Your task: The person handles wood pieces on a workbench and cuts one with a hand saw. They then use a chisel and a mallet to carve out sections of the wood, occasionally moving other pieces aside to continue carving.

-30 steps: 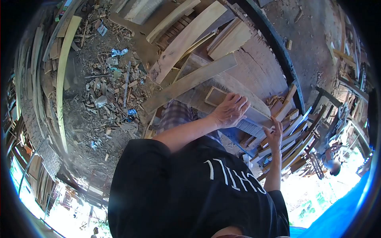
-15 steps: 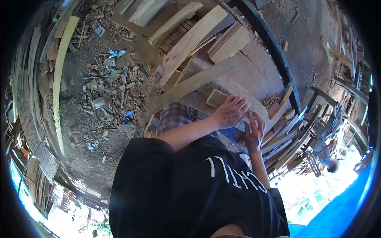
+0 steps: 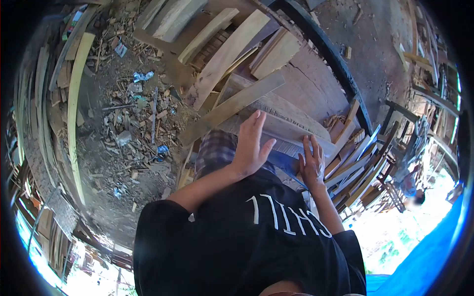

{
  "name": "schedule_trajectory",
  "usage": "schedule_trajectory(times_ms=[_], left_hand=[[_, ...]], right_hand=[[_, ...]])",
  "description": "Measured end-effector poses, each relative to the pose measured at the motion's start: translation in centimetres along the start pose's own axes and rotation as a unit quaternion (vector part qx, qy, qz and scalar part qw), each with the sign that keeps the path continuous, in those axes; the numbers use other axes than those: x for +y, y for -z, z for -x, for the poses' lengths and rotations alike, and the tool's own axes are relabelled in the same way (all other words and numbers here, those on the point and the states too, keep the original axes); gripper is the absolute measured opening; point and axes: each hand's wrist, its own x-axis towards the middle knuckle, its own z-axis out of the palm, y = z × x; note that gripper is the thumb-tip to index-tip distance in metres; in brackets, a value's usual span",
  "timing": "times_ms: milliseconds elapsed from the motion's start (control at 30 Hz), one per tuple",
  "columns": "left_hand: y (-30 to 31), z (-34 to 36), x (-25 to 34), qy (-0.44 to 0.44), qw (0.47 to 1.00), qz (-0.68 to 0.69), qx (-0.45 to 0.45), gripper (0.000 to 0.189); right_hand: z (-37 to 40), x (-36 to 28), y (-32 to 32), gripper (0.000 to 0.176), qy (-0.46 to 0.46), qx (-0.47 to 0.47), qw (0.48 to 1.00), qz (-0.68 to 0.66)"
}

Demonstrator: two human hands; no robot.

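Note:
My left hand (image 3: 251,147) is raised over my lap with its fingers stretched and the thumb apart. It holds nothing, and its fingertips are near the left end of a narrow wooden board (image 3: 296,130). Fingers spread, my right hand (image 3: 312,165) rests its fingertips at the right part of that board's near edge. Behind the board lies a wider plank (image 3: 284,109) with a rough, dark edge. A long flat plank (image 3: 237,101) crosses at an angle to the left. Part of a blue thing (image 3: 284,163) shows between my hands.
Sawn planks (image 3: 229,56) lie at the front beside a dark beam (image 3: 335,64). Wood scraps and litter (image 3: 131,118) cover the ground at left, past which long boards (image 3: 76,113) lean. Thin offcuts (image 3: 358,172) are piled at right. A blurred person (image 3: 412,195) is farther right.
My left hand has moved left and opened away from the board. The small rectangular wooden piece beside it no longer shows; the board's long side does. My right hand's fingers now touch the board.

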Motion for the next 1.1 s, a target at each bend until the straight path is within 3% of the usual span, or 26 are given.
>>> schedule_trajectory(times_ms=[367, 433, 500, 667, 767, 800, 867, 900, 967, 1033, 1100], left_hand=[[0.3, 0.7, -1.0, 0.095, 0.988, 0.12, 0.009, 0.065], [0.5, 1.4, -0.6, 0.104, 0.989, 0.102, -0.001, 0.063], [0.6, 1.8, -0.2, 0.123, 0.985, 0.121, 0.01, 0.061], [0.7, 1.8, -0.1, 0.126, 0.988, 0.088, -0.017, 0.06], [0.5, 1.2, 0.4, 0.045, 0.994, -0.097, 0.022, 0.058], [0.3, 0.6, 0.7, 0.041, 0.994, -0.099, 0.017, 0.058], [-0.1, -1.3, 1.4, -0.082, 0.962, -0.258, -0.02, 0.057], [-0.2, -2.0, 1.7, -0.088, 0.962, -0.256, -0.027, 0.057], [-0.7, -3.5, 2.1, -0.159, 0.909, -0.365, -0.124, 0.054], [-1.6, -4.8, 2.3, -0.2, 0.906, -0.343, -0.146, 0.055], [-2.5, -6.0, 2.8, -0.186, 0.89, -0.336, -0.247, 0.058]], right_hand=[[0.4, -0.1, -0.8, 0.067, -0.01, 0.027, 1.0, 0.014], [0.5, -0.1, -1.1, 0.067, -0.014, 0.032, 0.999, 0.022], [0.4, -0.2, -0.9, 0.054, -0.007, 0.054, 0.998, 0.011], [0.7, 0.2, -1.4, 0.056, -0.01, 0.072, 0.997, -0.011], [0.8, 0.3, -1.6, 0.057, -0.011, 0.083, 0.996, -0.021], [0.8, 0.3, -1.6, 0.055, -0.008, 0.086, 0.996, -0.025], [0.9, 0.3, -1.6, 0.057, -0.014, 0.087, 0.996, -0.03], [0.9, 0.2, -1.6, 0.059, -0.016, 0.084, 0.996, -0.033], [1.0, 0.1, -1.5, 0.059, -0.027, 0.083, 0.996, -0.031], [1.0, 0.2, -1.6, 0.059, -0.043, 0.083, 0.995, -0.026], [1.1, 0.2, -1.9, 0.058, -0.032, 0.099, 0.994, -0.042]])
